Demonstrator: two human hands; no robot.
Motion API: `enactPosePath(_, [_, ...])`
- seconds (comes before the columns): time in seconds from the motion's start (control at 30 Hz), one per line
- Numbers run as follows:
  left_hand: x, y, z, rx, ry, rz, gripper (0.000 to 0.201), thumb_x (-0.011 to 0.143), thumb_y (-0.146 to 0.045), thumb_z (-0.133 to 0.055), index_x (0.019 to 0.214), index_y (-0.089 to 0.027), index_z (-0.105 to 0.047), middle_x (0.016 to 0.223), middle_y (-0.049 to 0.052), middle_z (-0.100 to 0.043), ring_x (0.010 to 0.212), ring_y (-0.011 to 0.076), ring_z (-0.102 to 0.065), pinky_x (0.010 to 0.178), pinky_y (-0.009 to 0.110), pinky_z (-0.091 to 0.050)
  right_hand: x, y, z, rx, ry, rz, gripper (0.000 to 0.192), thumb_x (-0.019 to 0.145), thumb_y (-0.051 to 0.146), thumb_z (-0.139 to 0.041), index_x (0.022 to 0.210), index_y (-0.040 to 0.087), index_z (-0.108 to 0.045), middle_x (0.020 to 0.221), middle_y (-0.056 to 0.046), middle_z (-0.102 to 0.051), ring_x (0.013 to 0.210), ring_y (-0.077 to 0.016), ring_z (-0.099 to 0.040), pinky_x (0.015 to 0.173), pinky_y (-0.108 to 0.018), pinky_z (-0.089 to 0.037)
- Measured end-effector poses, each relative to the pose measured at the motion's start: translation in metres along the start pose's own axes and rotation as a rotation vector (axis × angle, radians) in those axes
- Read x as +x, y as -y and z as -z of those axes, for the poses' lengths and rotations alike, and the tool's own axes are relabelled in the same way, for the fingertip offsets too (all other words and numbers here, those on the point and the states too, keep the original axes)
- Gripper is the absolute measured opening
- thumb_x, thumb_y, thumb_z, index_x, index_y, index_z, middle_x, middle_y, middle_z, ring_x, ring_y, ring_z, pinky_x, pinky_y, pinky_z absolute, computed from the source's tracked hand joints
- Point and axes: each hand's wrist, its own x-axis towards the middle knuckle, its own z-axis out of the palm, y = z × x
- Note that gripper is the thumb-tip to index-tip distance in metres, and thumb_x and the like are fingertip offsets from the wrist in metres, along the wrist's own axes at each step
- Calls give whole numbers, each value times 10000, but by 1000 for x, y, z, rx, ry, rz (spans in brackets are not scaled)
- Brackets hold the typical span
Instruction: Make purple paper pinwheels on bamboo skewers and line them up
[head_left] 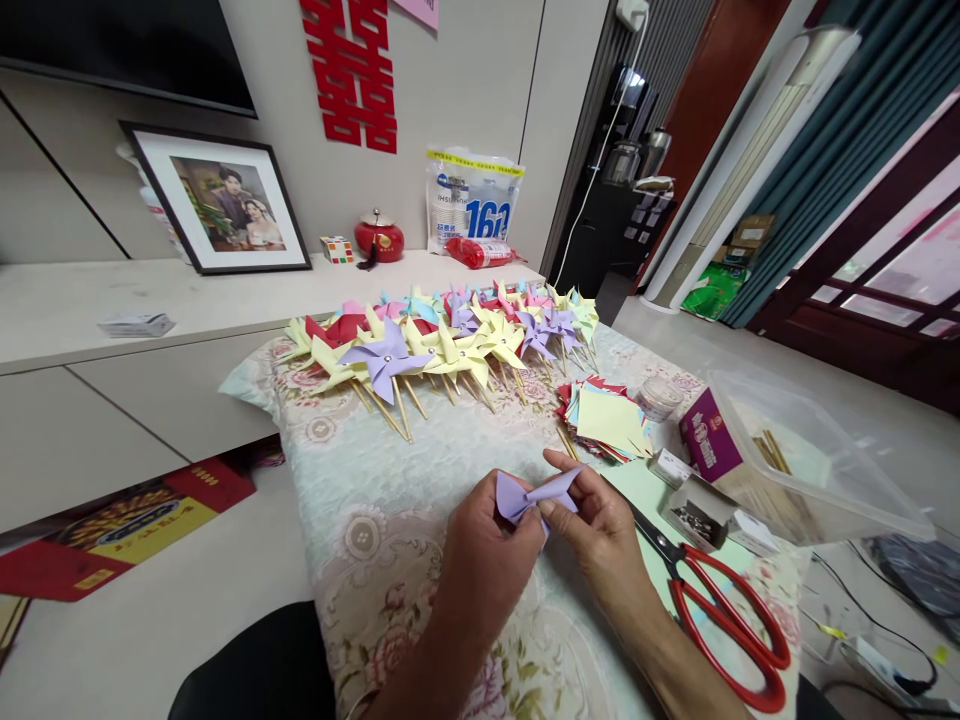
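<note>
Nearest to us, our left hand (484,555) and right hand (600,535) meet over the floral tablecloth (390,560), and between them we pinch a lilac paper square (536,497) that is partly folded into pinwheel blades. Our left thumb and fingers close on its left lobe; our right thumb and forefinger grip the pointed flap on the right, with the forefinger stretched along its top edge. The paper hangs just above the cloth, near the table's front middle, touching nothing but our fingers.

Just right of our right wrist lie red-handled scissors (720,610), blades pointing toward the hands, resting on a pale green sheet. Beyond them sits a small open box of pins (694,515), and beside that a purple carton (705,440). A clear plastic tub (817,460) holding wooden sticks stands tilted at the table's right edge, touching the carton.

A little farther, past our right fingertips, a loose stack of coloured paper squares (607,420) lies with a yellow sheet on top, and a small round roll of tape (658,397) sits just beside it.

Across the far half of the table we see a crowded row of finished pinwheels (442,345) in yellow, purple, red, pink and blue, their sticks pointing back toward us.

Behind the table runs a low white cabinet (90,310) bearing a framed photograph (225,200), a red lidded jar (379,238) and a white printed bag (471,205). A red paper cutting (352,75) hangs on the wall above.
</note>
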Motion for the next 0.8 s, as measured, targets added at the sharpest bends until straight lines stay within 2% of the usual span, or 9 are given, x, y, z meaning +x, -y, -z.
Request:
enactPosePath(0.2, [6, 4, 3, -176, 43, 72, 141, 666, -242, -677, 773, -175, -617, 627, -28, -631, 579, 140, -539, 547, 234, -428, 1, -2, 1, -38, 52, -24, 445, 766, 376, -764, 1159, 199, -655, 913, -37, -687, 853, -217, -606, 801, -345, -475])
enactPosePath(0.43, [8, 4, 4, -190, 58, 81, 137, 635, -224, -680, 738, -172, -607, 583, -45, -595, 543, 122, -513, 514, 220, -409, 2, 5, 2, 15, 129, -63, 434, 752, 376, -781, 1129, 197, -661, 849, -12, -680, 790, -191, -602, 751, -307, -463])
enactPosePath(0.63, [10, 14, 4, -187, 101, 124, 172, 611, -253, -693, 740, -169, -619, 553, -46, -575, 513, 121, -489, 485, 224, -389, 3, 2, 6, 61, 164, -81, 412, 776, 326, -765, 1159, 218, -659, 905, -3, -696, 815, -176, -613, 761, -285, -459])
enactPosePath(0.8, [11, 8, 5, -224, 51, 147, 177, 564, -235, -712, 704, -165, -629, 542, -39, -586, 518, 127, -497, 503, 232, -390, 5, -2, 6, 36, 182, -41, 450, 785, 363, -772, 1183, 202, -637, 846, -15, -694, 763, -185, -631, 718, -303, -482])
